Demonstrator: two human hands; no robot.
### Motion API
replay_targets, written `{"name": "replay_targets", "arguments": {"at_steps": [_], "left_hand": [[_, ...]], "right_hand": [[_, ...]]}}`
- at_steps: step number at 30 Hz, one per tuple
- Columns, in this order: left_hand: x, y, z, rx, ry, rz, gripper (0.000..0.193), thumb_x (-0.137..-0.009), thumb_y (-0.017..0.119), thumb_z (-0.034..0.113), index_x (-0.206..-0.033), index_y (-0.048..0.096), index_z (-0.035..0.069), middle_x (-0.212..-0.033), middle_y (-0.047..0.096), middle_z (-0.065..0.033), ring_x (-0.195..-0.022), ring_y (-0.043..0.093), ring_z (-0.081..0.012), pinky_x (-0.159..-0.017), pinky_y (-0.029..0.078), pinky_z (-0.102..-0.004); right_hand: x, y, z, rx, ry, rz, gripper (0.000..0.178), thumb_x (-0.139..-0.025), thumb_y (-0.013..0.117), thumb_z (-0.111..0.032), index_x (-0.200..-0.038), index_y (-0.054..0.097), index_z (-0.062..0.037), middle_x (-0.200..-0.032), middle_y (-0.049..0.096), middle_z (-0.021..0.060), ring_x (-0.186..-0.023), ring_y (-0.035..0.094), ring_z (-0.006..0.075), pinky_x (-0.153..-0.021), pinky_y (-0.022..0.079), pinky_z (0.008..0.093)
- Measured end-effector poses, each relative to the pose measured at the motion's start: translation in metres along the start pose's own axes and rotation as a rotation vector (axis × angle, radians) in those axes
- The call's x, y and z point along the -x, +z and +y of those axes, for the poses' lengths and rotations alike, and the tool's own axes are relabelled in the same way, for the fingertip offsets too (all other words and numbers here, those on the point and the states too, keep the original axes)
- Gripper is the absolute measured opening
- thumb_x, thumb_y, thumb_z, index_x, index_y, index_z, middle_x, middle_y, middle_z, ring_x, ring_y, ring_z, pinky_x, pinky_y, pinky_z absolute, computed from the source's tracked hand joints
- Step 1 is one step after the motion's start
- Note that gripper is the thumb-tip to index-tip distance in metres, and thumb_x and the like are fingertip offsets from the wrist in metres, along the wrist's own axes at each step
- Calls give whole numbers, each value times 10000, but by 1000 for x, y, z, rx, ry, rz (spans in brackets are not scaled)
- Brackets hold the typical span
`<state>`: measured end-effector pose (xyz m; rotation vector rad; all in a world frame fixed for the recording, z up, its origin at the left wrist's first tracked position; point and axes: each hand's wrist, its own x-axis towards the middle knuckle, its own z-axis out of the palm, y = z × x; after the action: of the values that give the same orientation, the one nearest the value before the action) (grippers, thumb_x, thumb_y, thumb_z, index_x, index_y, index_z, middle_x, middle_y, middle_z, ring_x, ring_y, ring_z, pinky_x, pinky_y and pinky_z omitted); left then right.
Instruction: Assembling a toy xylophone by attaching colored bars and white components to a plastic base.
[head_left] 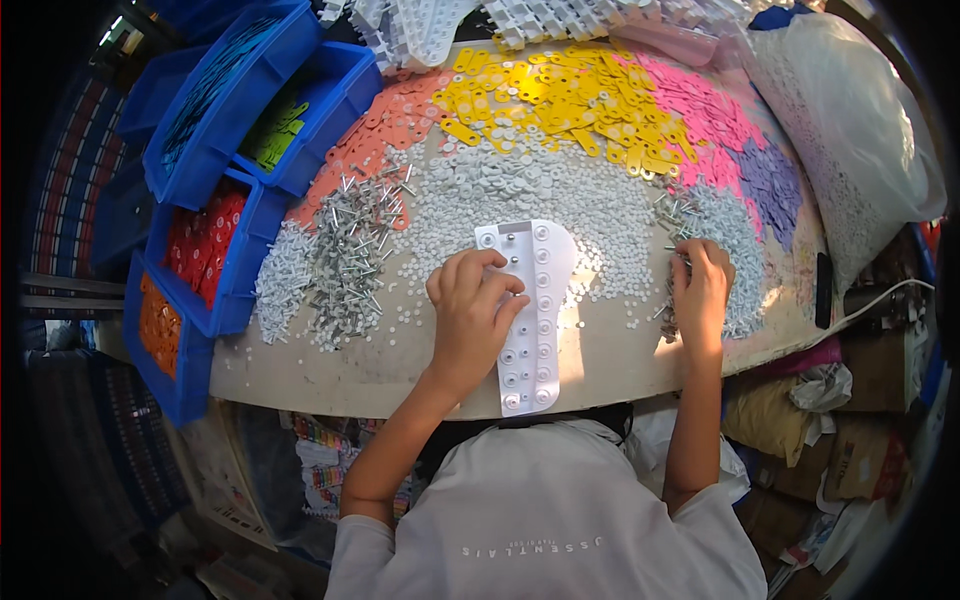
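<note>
Left hand rests on white holder, right hand at pins, both grips unclear; shirt bears lettering.

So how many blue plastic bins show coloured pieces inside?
4, at left: uppermost bin holding blue pieces; second bin, alongside, green pieces; third bin, below, red pieces; lowest bin, orange pieces. Others may be hidden.

Plastic piece on table; bins left, bag right; strips behind.
</note>
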<state>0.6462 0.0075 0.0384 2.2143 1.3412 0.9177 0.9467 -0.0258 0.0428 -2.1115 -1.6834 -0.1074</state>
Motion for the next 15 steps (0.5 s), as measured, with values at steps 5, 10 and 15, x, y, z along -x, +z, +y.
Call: {"name": "replay_targets", "arguments": {"at_steps": [5, 10, 15], "left_hand": [[4, 0, 2, -35, 62, 6, 179, -777, 808, 186, -919, 715, 128, -1178, 592, -43, -1223, 495, -261, -1037, 277, -445], [8, -12, 8, -66, 144, -68, 215, -812, 782, 207, -1003, 741, 119, -1155, 617, -49, -1197, 524, -269, -1026, 314, -469], [15, -61, -43, -380, -55, 123, 157, -853, 737, 159, -975, 686, 75, -984, 628, -58, -973, 575, -274, -890, 404, -437]], "right_hand": [[-3, -2, 1, -25, 2, -54, 124, -878, 651, -31, -1002, 653, -38, -1015, 630, 132, -1017, 577, 332, -949, 425, 429], [-3, -8, 0, -27, 5, -68, 104, -890, 629, -28, -992, 643, -12, -1018, 631, 142, -998, 590, 352, -941, 435, 423], [-2, -5, 5, 48, -28, -62, 98, -894, 629, -32, -991, 629, -30, -996, 628, 117, -1001, 578, 325, -931, 421, 416]]}}
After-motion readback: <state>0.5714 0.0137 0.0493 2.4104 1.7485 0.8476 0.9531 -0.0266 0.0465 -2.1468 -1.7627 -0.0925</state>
